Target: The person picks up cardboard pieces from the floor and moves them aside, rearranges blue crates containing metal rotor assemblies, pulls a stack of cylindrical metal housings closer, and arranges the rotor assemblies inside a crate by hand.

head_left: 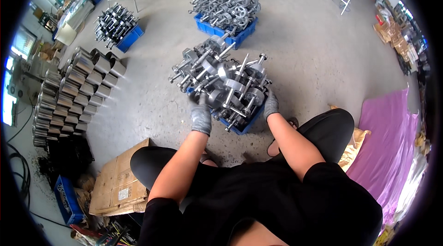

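A blue plastic crate [240, 130] stands on the floor between my feet, heaped with grey metal shafts carrying round discs [235, 85]. My left hand [201, 114], in a grey knit glove with dark fingertips, is closed at the crate's left side, close against the metal parts. At the right side my right hand [271, 104], gloved the same way, grips the crate's edge. The heap and the crate wall partly hide the fingers of both hands. Some shafts jut upward and outward past the rim.
Beyond stands another blue crate [217, 28] piled with metal parts and handwheels. A smaller loaded blue crate [130, 38] sits farther left. Stacked shiny metal cylinders [76, 91] line the left. Flattened cardboard [117, 179] lies near my left knee, purple cloth [383, 140] at right. Fan stands [344, 3] are behind.
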Demonstrator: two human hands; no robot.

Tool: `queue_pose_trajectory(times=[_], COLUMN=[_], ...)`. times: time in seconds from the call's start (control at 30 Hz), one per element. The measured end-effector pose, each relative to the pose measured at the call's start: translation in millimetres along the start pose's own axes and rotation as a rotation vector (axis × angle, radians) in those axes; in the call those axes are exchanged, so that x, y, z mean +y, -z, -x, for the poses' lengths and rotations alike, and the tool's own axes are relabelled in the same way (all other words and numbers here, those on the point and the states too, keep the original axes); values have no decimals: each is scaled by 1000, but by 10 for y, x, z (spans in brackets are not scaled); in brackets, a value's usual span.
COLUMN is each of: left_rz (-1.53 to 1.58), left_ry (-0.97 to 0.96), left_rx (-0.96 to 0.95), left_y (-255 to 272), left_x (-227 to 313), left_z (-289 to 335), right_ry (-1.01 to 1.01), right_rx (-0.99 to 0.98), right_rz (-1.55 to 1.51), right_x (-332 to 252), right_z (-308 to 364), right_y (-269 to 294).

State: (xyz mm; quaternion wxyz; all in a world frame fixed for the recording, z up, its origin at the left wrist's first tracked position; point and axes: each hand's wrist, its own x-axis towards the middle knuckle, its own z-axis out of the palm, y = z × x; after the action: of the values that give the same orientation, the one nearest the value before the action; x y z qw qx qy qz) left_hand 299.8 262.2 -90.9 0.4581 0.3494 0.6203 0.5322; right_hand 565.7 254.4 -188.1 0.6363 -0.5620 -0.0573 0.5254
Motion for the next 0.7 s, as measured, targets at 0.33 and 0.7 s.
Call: queue_pose_trajectory(times=[0.33, 0.7], left_rz=[-648, -518], left_ry=[-456, -485], left_rx=[-226, -246], left_y=[-621, -574], left_x=[47, -110], left_z=[710, 567], right_ry=[-348, -391], right_rx=[-115, 225], right_rz=[-382, -480], right_x=[-381, -723], right_z=[-436, 132], right_y=[155, -409])
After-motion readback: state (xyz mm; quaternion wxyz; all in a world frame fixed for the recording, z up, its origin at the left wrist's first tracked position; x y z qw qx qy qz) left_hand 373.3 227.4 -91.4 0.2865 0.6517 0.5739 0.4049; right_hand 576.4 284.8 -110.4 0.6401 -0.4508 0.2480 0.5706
